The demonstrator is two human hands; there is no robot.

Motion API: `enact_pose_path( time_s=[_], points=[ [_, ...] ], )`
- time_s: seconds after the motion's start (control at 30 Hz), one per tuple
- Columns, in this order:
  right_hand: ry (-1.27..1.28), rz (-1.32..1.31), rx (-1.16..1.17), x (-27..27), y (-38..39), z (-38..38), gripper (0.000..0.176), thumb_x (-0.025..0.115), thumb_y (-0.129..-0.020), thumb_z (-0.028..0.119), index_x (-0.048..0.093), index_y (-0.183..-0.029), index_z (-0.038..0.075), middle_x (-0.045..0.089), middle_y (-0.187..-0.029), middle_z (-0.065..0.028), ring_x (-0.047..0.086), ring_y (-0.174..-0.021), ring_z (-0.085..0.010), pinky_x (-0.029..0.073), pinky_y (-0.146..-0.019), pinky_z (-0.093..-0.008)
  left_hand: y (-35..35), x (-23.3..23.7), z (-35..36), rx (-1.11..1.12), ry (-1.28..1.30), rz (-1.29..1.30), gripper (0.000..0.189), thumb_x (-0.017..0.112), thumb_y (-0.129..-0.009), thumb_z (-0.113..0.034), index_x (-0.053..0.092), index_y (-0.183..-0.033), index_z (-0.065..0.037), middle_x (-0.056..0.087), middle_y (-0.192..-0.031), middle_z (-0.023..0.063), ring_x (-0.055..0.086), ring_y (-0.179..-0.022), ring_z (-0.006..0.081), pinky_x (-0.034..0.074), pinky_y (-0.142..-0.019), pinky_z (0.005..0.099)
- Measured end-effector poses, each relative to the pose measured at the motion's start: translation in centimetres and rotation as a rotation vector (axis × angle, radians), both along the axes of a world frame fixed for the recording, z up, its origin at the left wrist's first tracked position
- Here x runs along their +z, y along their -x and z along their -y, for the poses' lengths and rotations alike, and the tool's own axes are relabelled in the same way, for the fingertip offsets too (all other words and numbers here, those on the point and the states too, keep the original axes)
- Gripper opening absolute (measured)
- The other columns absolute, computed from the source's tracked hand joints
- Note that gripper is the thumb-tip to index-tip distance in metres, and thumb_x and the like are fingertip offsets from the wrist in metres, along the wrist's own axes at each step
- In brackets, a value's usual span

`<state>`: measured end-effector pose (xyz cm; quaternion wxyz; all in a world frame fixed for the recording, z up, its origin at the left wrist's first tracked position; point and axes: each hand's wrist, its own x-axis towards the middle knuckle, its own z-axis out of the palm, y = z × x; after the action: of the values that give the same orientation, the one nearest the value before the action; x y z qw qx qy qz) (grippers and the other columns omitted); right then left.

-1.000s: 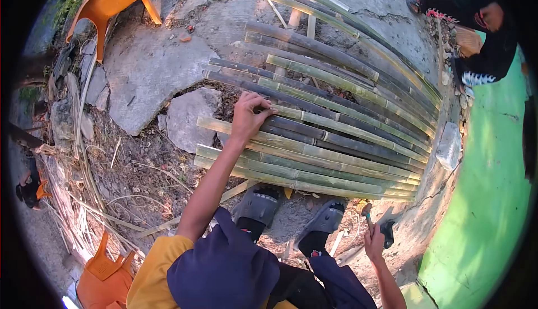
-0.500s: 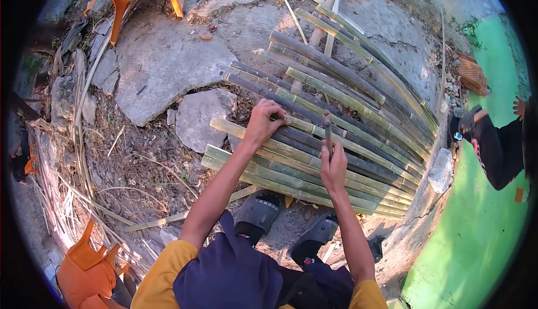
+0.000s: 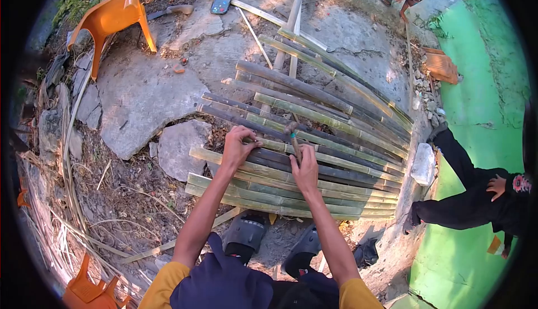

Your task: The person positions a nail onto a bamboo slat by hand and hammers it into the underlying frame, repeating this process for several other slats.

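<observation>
My left hand (image 3: 237,145) rests at the near-left part of the row of split bamboo slats (image 3: 330,157). Its thumb and fingertips are pinched together over one slat; whatever they hold is too small to make out. Just to the right, my right hand (image 3: 305,167) is closed round the handle of a hammer (image 3: 292,131). The hammer's head is raised toward the far side, a short way from my left fingertips. The slats lie side by side, fanning out toward the left, across a bamboo pole (image 3: 286,34).
An orange plastic chair (image 3: 112,20), a knife (image 3: 171,11) and a phone (image 3: 222,1) are at the far left. Broken concrete slabs (image 3: 151,107) lie left of the slats. A pale stone block (image 3: 423,164) and a person in black (image 3: 471,191) are at the right; another person sits far right.
The whole view has shifted, so the slats appear further left. My hammer is slightly closer to my left hand. The person in black at the right has moved, with the legs now showing.
</observation>
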<state>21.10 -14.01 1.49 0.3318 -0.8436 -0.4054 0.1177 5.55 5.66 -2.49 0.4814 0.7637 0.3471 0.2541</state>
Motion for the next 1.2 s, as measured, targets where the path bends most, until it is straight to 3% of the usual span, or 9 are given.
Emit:
enact_pose_path(
  time_s=[0.2, 0.6, 0.7, 0.83, 0.97, 1.03, 1.2],
  points=[
    [0.006, -0.03, -0.013, -0.4, 0.2, 0.2, 0.022, 0.071, -0.096, 0.009, 0.059, -0.113, 0.002, 0.06, -0.122, -0.0134, 0.067, -0.101, -0.0411, 0.054, -0.079, -0.0513, -0.1, -0.2, -0.1, -0.018, 0.037, -0.045, 0.024, 0.096, -0.066, -0.006, 0.076, -0.08, -0.003, 0.076, -0.094, 0.008, 0.071, -0.099, 0.0249, 0.055, -0.091, 0.0391],
    [-0.015, 0.001, 0.034, -0.9, 1.1, 1.1, 0.019, 0.072, -0.096, 0.01, 0.06, -0.108, 0.001, 0.057, -0.122, -0.0183, 0.066, -0.1, -0.043, 0.054, -0.08, -0.0508, 0.0, 0.1, 0.5, 0.034, 0.001, -0.001, 0.021, 0.095, -0.066, -0.007, 0.079, -0.08, -0.005, 0.078, -0.1, 0.0096, 0.071, -0.1, 0.0242, 0.055, -0.091, 0.0375],
    [0.035, -0.02, 0.019, -0.6, 1.2, 1.4, 0.022, 0.075, -0.093, 0.011, 0.06, -0.107, 0.001, 0.059, -0.113, -0.0173, 0.065, -0.097, -0.0427, 0.052, -0.079, -0.0507, -0.1, 0.3, 0.8, 0.076, 0.029, 0.021, 0.025, 0.094, -0.064, -0.006, 0.076, -0.08, -0.001, 0.076, -0.095, 0.0105, 0.071, -0.097, 0.0273, 0.056, -0.088, 0.0389],
    [0.049, -0.056, 0.004, -0.1, 1.6, 1.8, 0.026, 0.078, -0.091, 0.013, 0.06, -0.106, 0.001, 0.059, -0.111, -0.0172, 0.065, -0.097, -0.0426, 0.052, -0.079, -0.0505, -0.2, 0.9, 0.6, 0.083, 0.073, -0.014, 0.027, 0.095, -0.062, -0.006, 0.075, -0.079, -0.001, 0.075, -0.088, 0.0125, 0.072, -0.094, 0.0296, 0.056, -0.087, 0.0394],
    [-0.001, -0.041, 0.002, 0.3, 1.9, 2.1, 0.029, 0.08, -0.09, 0.014, 0.061, -0.107, 0.002, 0.062, -0.112, -0.0164, 0.066, -0.098, -0.0422, 0.053, -0.08, -0.05, -0.5, 1.0, 0.8, 0.083, 0.065, -0.046, 0.026, 0.095, -0.064, -0.006, 0.077, -0.081, -0.001, 0.078, -0.092, 0.0134, 0.074, -0.096, 0.0284, 0.057, -0.088, 0.0391],
    [-0.006, -0.035, 0.007, 0.1, 1.9, 2.2, 0.029, 0.081, -0.09, 0.015, 0.062, -0.108, 0.002, 0.063, -0.112, -0.0161, 0.066, -0.098, -0.0421, 0.053, -0.081, -0.0499, -0.5, 1.2, 0.9, 0.084, 0.033, -0.104, 0.027, 0.095, -0.063, -0.009, 0.076, -0.08, -0.002, 0.074, -0.084, 0.0139, 0.07, -0.088, 0.0315, 0.055, -0.083, 0.0414],
    [0.011, -0.034, -0.03, -0.1, 1.9, 2.3, 0.029, 0.08, -0.09, 0.013, 0.063, -0.11, 0.002, 0.065, -0.11, -0.0159, 0.066, -0.099, -0.0426, 0.053, -0.082, -0.0506, -0.6, 1.0, 0.5, 0.065, 0.06, -0.116, 0.026, 0.095, -0.062, -0.01, 0.078, -0.08, -0.003, 0.074, -0.082, 0.0135, 0.068, -0.087, 0.0312, 0.054, -0.082, 0.0415]
  ],
)
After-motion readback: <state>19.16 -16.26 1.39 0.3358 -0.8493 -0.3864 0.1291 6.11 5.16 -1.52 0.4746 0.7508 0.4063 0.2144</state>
